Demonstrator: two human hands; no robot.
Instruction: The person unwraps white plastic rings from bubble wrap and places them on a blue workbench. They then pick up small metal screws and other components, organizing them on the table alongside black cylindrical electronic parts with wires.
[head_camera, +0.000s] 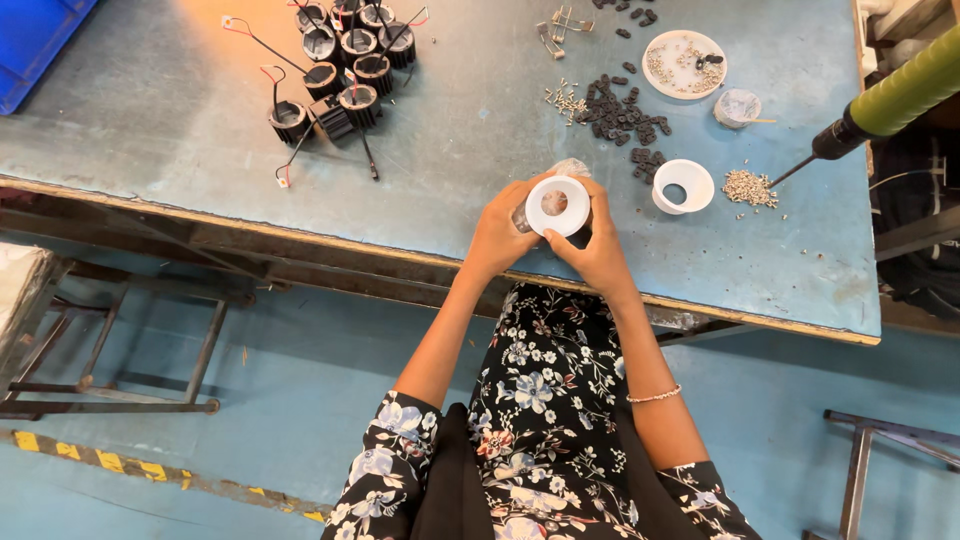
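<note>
White ring (557, 206) sits gripped between left hand (497, 235) and right hand (597, 252) fingers.

White ring-shaped plastic housing (557, 206): held over the near edge of my blue worktable (180, 110), my left hand (497, 233) and right hand (596, 252) both closed round it. Second white housing (683, 185): on the table just right of my hands. Black parts with wires (340, 70): clustered far left. Small black clips (625, 115), screw pile (750, 187), white dish (684, 64): far right. Green-handled screwdriver (880, 110): hanging at right edge.
</note>
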